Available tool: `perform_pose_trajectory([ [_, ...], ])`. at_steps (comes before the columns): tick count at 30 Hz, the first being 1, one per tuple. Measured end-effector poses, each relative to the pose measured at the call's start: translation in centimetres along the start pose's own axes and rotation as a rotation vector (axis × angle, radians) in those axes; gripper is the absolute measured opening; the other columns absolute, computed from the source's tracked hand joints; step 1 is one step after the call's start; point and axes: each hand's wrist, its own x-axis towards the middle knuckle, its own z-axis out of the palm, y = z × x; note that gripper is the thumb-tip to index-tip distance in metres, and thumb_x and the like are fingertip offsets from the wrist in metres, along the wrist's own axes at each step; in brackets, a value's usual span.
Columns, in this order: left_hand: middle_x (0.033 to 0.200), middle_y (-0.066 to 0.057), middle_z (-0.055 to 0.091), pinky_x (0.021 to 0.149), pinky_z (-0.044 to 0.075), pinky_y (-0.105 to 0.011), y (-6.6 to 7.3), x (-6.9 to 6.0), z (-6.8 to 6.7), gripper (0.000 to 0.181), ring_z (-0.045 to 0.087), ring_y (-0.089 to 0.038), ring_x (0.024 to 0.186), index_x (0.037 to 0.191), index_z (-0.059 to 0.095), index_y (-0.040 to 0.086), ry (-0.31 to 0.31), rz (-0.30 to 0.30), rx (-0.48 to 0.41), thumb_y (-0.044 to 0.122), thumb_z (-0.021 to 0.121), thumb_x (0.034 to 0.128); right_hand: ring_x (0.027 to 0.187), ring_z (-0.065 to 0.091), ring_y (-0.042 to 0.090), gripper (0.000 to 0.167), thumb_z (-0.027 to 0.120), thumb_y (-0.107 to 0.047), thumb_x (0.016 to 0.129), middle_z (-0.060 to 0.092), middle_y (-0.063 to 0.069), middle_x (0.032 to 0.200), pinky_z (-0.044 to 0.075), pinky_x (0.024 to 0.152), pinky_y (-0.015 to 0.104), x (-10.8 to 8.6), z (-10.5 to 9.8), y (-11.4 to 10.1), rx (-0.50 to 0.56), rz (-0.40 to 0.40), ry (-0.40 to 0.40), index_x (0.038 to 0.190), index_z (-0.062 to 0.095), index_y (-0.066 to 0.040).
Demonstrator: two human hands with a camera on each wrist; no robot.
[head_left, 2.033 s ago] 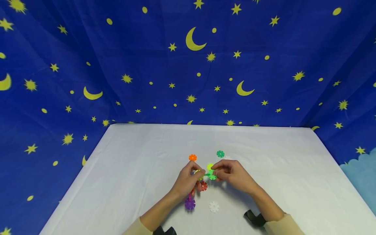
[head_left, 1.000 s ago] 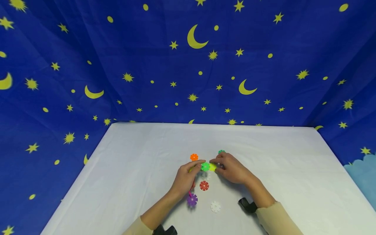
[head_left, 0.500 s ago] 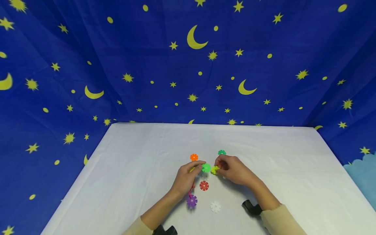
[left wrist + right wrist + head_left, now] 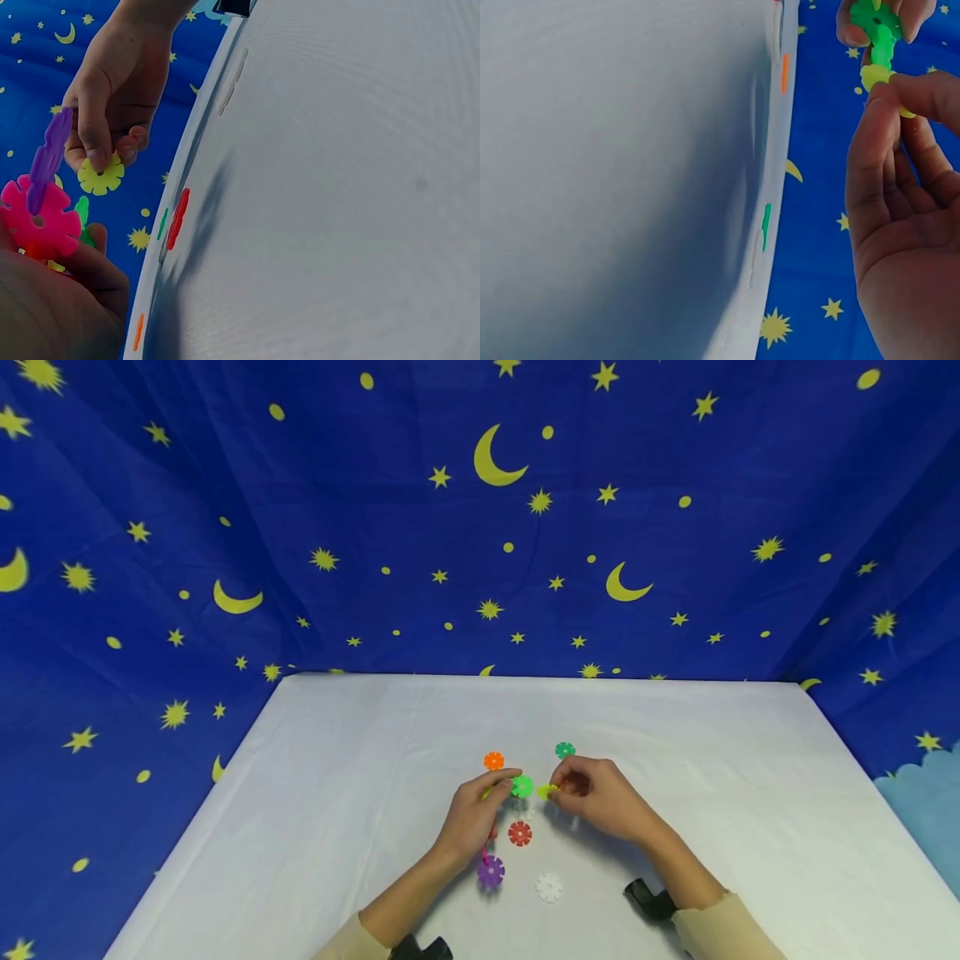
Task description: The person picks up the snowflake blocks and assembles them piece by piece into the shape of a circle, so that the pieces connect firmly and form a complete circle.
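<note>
Yellow disc pinched between thumb and fingers, the right hand hovers near the left hand, a small gap parting that disc from the green disc. The left hand grips a joined cluster: the green disc on the side facing the right hand, a pink disc and a purple disc toward the person. On the surface, a red disc lies between the hands, nearer the left, and an orange disc just beyond the left.
</note>
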Motion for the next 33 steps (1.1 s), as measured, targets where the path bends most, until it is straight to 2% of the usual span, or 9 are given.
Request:
perform_pose_trajectory([
  [4, 0.055, 0.0, 0.045, 0.035, 0.031, -0.019, -0.1, 0.1, 0.1, 0.027, 0.034, -0.003, 0.035, 0.122, 0.066, 0.011, -0.008, -0.007, -0.002, 0.016, 0.051, 0.1, 0.07, 0.06, 0.013, 0.014, 0.074, -0.01, 0.083, 0.063, -0.008, 0.077, 0.052, 0.061, 0.028, 0.0, 0.2, -0.4, 0.01, -0.013, -0.001, 0.087, 0.065, -0.02],
  [10, 0.065, -0.017, 0.053, 0.034, 0.029, -0.02, -2.5, 1.1, 0.5, 0.028, 0.034, -0.005, 0.034, 0.124, 0.064, 0.013, -0.007, -0.014, -0.006, 0.021, 0.051, 0.1004, 0.069, 0.06, 0.012, 0.014, 0.074, -0.01, 0.083, 0.064, -0.009, 0.078, 0.053, 0.06, 0.028, -0.1, 0.7, -0.8, 0.017, -0.017, 0.001, 0.085, 0.064, -0.02],
  [14, 0.057, -0.007, 0.049, 0.034, 0.03, -0.022, -3.6, 1.4, 0.6, 0.031, 0.034, -0.007, 0.034, 0.124, 0.064, 0.014, -0.007, -0.008, 0.004, 0.028, 0.052, 0.0999, 0.069, 0.06, 0.012, 0.015, 0.075, -0.01, 0.083, 0.063, -0.009, 0.077, 0.053, 0.06, 0.028, -0.3, 0.9, -1.1, 0.014, -0.013, 0.014, 0.084, 0.063, -0.019],
  [18, 0.048, 0.002, 0.04, 0.034, 0.031, -0.024, -3.8, 1.4, 0.6, 0.034, 0.035, -0.01, 0.035, 0.124, 0.064, 0.014, -0.023, 0.005, 0.016, 0.033, 0.051, 0.0999, 0.068, 0.061, 0.011, 0.015, 0.075, -0.009, 0.082, 0.063, -0.009, 0.077, 0.053, 0.059, 0.028, -0.4, 1.1, -1.3, 0.018, -0.01, 0.034, 0.082, 0.063, -0.018],
  [25, 0.048, 0.002, 0.039, 0.039, 0.036, -0.026, -3.7, 1.2, 0.6, 0.033, 0.035, -0.01, 0.036, 0.124, 0.065, 0.017, -0.037, 0.04, 0.076, 0.033, 0.047, 0.1017, 0.067, 0.061, 0.01, 0.015, 0.074, -0.006, 0.082, 0.063, -0.008, 0.078, 0.053, 0.059, 0.027, -0.5, 1.4, -1.5, 0.022, -0.048, 0.061, 0.081, 0.063, -0.016],
  [27, 0.06, 0.004, 0.054, 0.053, 0.046, -0.025, -3.7, 1.2, 0.6, 0.033, 0.049, -0.006, 0.049, 0.124, 0.066, 0.018, -0.027, 0.064, 0.123, 0.033, 0.046, 0.1018, 0.067, 0.059, 0.009, 0.014, 0.074, -0.006, 0.082, 0.062, -0.009, 0.077, 0.052, 0.058, 0.026, -0.5, 1.4, -1.5, 0.003, -0.062, 0.058, 0.081, 0.064, -0.015],
  [29, 0.065, 0.001, 0.058, 0.057, 0.048, -0.027, -3.6, 1.1, 0.7, 0.033, 0.049, -0.006, 0.051, 0.124, 0.066, 0.018, -0.027, 0.074, 0.143, 0.033, 0.046, 0.1018, 0.065, 0.058, 0.009, 0.013, 0.074, -0.005, 0.082, 0.061, -0.009, 0.076, 0.051, 0.056, 0.026, -0.5, 1.5, -1.6, -0.018, -0.079, 0.059, 0.081, 0.064, -0.014],
  [31, 0.066, 0.001, 0.058, 0.057, 0.049, -0.027, -3.5, 1.0, 0.6, 0.033, 0.05, -0.006, 0.051, 0.124, 0.065, 0.017, -0.031, 0.08, 0.14, 0.032, 0.047, 0.1018, 0.064, 0.056, 0.008, 0.014, 0.074, -0.005, 0.082, 0.06, -0.009, 0.075, 0.05, 0.054, 0.025, -0.5, 1.6, -1.6, -0.047, -0.096, 0.068, 0.081, 0.063, -0.014],
  [33, 0.057, -0.001, 0.051, 0.046, 0.044, -0.027, -3.5, 1.1, 0.7, 0.032, 0.045, -0.009, 0.043, 0.125, 0.064, 0.017, -0.047, 0.069, 0.101, 0.031, 0.047, 0.1018, 0.064, 0.055, 0.007, 0.015, 0.074, -0.004, 0.082, 0.059, -0.01, 0.075, 0.049, 0.054, 0.024, -0.5, 1.6, -1.5, -0.073, -0.105, 0.087, 0.081, 0.063, -0.014],
])
